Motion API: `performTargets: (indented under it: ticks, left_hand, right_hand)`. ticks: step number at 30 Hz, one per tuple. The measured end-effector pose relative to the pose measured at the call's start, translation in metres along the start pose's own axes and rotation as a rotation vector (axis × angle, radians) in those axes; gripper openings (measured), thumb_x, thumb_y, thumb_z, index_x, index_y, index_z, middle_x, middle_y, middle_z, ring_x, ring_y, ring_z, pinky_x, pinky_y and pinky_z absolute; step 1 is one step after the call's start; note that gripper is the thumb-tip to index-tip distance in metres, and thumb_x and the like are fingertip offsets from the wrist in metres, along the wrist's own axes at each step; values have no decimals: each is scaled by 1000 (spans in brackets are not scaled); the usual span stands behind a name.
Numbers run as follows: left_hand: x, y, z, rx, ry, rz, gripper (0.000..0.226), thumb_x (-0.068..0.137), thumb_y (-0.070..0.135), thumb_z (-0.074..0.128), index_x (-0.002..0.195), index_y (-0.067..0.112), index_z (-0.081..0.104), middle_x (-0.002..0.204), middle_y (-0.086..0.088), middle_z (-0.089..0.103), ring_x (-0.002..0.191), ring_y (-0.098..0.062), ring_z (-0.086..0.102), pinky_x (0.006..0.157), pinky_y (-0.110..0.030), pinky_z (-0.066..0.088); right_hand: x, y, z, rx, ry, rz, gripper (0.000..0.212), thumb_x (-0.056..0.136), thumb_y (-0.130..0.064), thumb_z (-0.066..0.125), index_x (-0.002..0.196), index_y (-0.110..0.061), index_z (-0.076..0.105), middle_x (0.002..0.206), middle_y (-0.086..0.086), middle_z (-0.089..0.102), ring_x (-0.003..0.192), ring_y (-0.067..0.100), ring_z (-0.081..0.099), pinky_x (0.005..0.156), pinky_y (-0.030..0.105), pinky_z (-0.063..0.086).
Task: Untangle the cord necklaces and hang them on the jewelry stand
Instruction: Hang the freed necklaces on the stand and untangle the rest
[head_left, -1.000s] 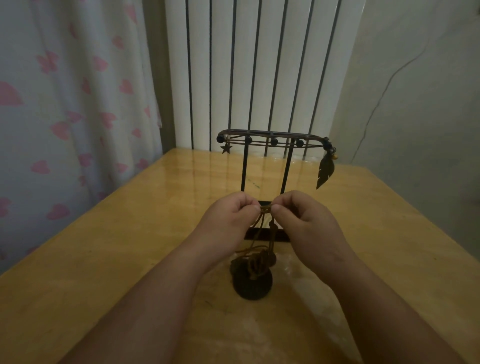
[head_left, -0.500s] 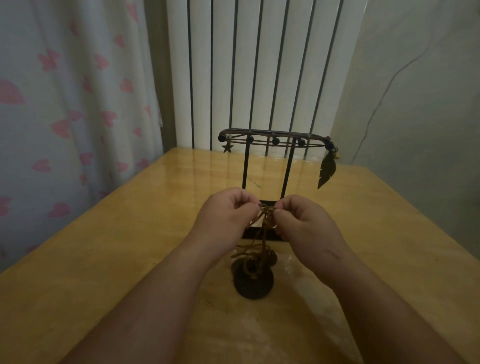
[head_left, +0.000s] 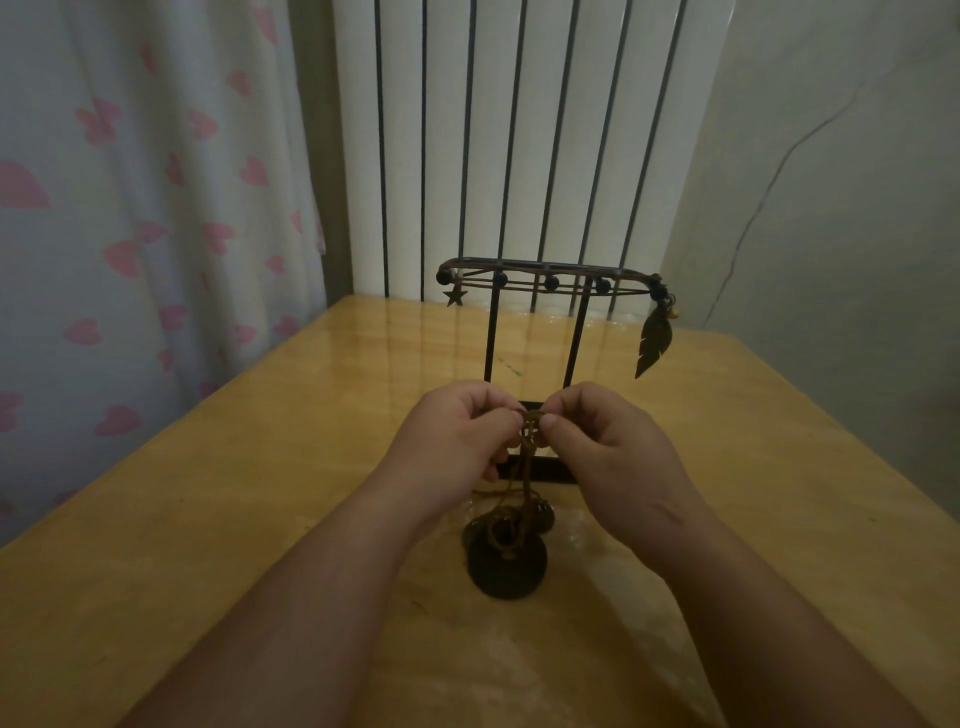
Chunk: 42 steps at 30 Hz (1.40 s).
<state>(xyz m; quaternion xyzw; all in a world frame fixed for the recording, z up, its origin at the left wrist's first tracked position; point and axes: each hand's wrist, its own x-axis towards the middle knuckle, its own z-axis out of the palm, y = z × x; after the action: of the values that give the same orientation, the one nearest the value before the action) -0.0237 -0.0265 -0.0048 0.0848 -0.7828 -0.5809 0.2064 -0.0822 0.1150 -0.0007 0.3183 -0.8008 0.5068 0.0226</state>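
A tangle of brown cord necklaces (head_left: 525, 470) hangs between my two hands above the table. My left hand (head_left: 457, 436) pinches the cords from the left, and my right hand (head_left: 605, 441) pinches them from the right, fingertips almost meeting at a small knot. Below, a dark round pendant (head_left: 506, 569) and smaller beads rest on the table. Behind my hands stands the black jewelry stand (head_left: 545, 283), its top bar carrying cords with dark beads, a star charm (head_left: 455, 297) at its left end and a feather pendant (head_left: 653, 343) at its right end.
The wooden table (head_left: 208, 493) stretches left and right of my arms. A curtain with pink hearts (head_left: 130, 234) hangs on the left, a white ribbed radiator (head_left: 519, 130) stands behind the table, and a grey wall (head_left: 831, 208) is on the right.
My hands have stayed together at the knot and shifted slightly, fingers working the cord. The pendant and beads below have hardly moved.
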Motion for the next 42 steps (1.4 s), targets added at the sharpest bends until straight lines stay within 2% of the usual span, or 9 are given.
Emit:
performTargets:
  ticks: [7, 13, 18, 25, 30, 32, 36, 39, 42]
  left_hand:
    - [4, -3, 2, -118, 38, -78, 16, 94, 17, 54, 89, 18, 69, 73, 0, 65, 67, -14, 59, 62, -29, 49]
    - [2, -3, 2, -36, 11, -36, 14, 94, 18, 56, 87, 21, 68, 71, 2, 65, 68, -12, 59, 62, -26, 49]
    - [2, -3, 4, -81, -18, -76, 17, 94, 17, 53, 84, 20, 67, 69, 3, 62, 67, -14, 57, 62, -28, 49]
    - [5, -4, 6, -176, 0, -178, 18, 92, 15, 52, 84, 13, 68, 73, -3, 62, 71, -19, 56, 67, -33, 48]
    - [5, -4, 6, -133, -8, -172, 18, 92, 14, 52, 83, 13, 67, 74, -3, 62, 70, -19, 55, 65, -33, 47]
    - [4, -3, 5, -115, -31, -161, 18, 93, 15, 52, 83, 13, 67, 75, -3, 61, 70, -18, 55, 65, -32, 47]
    - [4, -4, 6, -173, -10, -162, 19, 93, 18, 53, 82, 14, 67, 72, -2, 62, 70, -19, 56, 66, -34, 47]
    - [5, -6, 9, -282, 10, -207, 18, 95, 15, 52, 84, 11, 66, 72, -3, 62, 69, -19, 56, 65, -33, 47]
    - [6, -4, 12, -479, 59, -269, 14, 96, 9, 51, 92, 6, 64, 75, -8, 65, 67, -17, 60, 60, -29, 50]
  right_hand:
    - [0, -1, 1, -26, -52, 49, 9, 92, -23, 57, 88, -29, 64, 84, -2, 68, 82, 18, 64, 78, 41, 57]
    - [0, 2, 0, -46, -7, -5, 4, 89, -33, 62, 90, -34, 66, 82, -10, 66, 78, 3, 62, 73, 29, 57]
    - [1, -1, 2, -98, 56, -13, 10, 94, -30, 55, 89, -31, 63, 80, -8, 64, 76, 7, 59, 67, 26, 54]
    - [1, -3, 3, 159, 74, 114, 8, 95, -22, 53, 92, -24, 61, 88, 2, 63, 74, 13, 56, 63, 26, 47]
    - [0, -3, -1, 208, 82, 83, 19, 88, -15, 64, 99, -30, 60, 96, -8, 68, 90, 14, 63, 76, 29, 55]
    - [-1, -4, 0, 154, 51, 62, 24, 87, -15, 66, 101, -34, 59, 94, -12, 69, 86, 14, 64, 77, 28, 57]
    - [1, -5, 1, 106, 85, 44, 16, 90, -18, 63, 93, -33, 65, 90, -9, 69, 84, 3, 64, 73, 22, 53]
    - [1, -7, 0, 233, 120, 110, 13, 90, -15, 61, 88, -26, 67, 84, -8, 68, 73, -3, 61, 63, 15, 45]
    - [0, -9, -1, 444, 88, 216, 13, 89, -8, 56, 88, -18, 64, 77, -5, 64, 63, 6, 53, 61, 25, 41]
